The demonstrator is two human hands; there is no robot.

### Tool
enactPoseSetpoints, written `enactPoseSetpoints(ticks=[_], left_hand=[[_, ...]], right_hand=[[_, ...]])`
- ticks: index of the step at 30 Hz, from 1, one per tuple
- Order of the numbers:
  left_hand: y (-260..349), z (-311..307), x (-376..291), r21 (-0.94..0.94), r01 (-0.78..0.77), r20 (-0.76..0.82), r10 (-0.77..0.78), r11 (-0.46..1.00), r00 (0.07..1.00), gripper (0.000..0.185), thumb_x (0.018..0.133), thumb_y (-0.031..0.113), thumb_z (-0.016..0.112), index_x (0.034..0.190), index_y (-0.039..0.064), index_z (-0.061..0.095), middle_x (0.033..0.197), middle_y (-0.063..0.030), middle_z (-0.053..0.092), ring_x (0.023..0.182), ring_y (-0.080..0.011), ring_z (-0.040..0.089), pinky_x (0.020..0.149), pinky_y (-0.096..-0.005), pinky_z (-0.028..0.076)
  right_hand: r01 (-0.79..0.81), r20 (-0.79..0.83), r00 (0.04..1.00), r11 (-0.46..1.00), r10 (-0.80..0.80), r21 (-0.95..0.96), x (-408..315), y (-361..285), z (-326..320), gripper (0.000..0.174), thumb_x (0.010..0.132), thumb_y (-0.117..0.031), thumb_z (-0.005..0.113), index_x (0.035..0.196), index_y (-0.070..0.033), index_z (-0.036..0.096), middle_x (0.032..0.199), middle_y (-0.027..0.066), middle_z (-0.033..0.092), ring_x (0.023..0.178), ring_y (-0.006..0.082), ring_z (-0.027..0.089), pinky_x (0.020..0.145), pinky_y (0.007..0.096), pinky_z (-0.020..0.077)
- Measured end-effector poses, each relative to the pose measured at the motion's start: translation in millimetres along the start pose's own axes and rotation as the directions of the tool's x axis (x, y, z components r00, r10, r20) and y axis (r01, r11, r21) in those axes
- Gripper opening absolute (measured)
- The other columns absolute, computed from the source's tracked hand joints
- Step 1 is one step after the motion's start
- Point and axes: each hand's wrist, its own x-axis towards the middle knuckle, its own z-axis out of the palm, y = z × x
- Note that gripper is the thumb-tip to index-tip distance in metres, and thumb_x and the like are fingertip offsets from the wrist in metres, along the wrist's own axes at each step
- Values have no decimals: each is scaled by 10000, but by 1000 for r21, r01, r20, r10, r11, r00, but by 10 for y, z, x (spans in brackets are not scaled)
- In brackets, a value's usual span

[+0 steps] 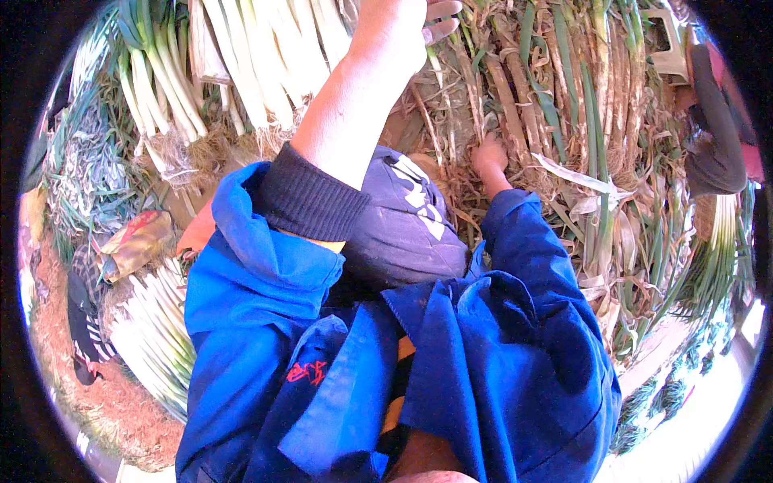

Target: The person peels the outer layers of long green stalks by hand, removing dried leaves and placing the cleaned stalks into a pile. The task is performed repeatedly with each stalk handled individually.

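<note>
My left hand (439, 19) is at the top edge, partly cut off by the frame, with some fingers showing beside the stalks. Whether it grips anything is hidden. My right hand (489, 158) is lower and to the right, its fingers among the root ends of soil-covered leeks or large green onions (522, 115). Its grip cannot be made out. Peeled white stalks with roots (256, 72) lie to the left of my left forearm. Another peeled bunch with green tops (160, 90) lies further left.
Dry leaves and husks (628, 235) cover the ground at right. Another person's dark sleeve (718, 121) is at the far right. A yellow and red bag (136, 241) lies at left, above a white-stalked bunch (157, 332). My dark-trousered knee (398, 223) is between my arms.
</note>
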Motion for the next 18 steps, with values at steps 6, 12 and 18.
enactPoseSetpoints(ticks=[6,12,18], left_hand=[[31,9,61,-13,39,-43,-39,999,998,81,859,130,638,885,83,577,791,-36,621,712,-187,639,637,-336,526],[32,-9,104,-39,19,-18,-19,999,1000,79,860,130,636,867,81,575,771,-42,622,689,-190,641,611,-335,526],[-9,-24,166,-44,35,-19,-36,998,999,76,862,125,630,855,74,574,744,-55,623,656,-200,643,585,-340,527]], right_hand=[[360,20,917,846,-399,393,155,271,78,372,777,-273,703,1028,-5,642,973,219,673,916,354,646,806,391,508],[170,47,951,646,-305,744,-146,266,-120,314,814,-303,683,951,-23,650,844,189,647,752,274,610,715,387,480],[422,-484,828,883,-284,205,-475,68,-368,218,895,-232,547,1011,-54,592,892,185,617,775,384,609,665,493,479]])
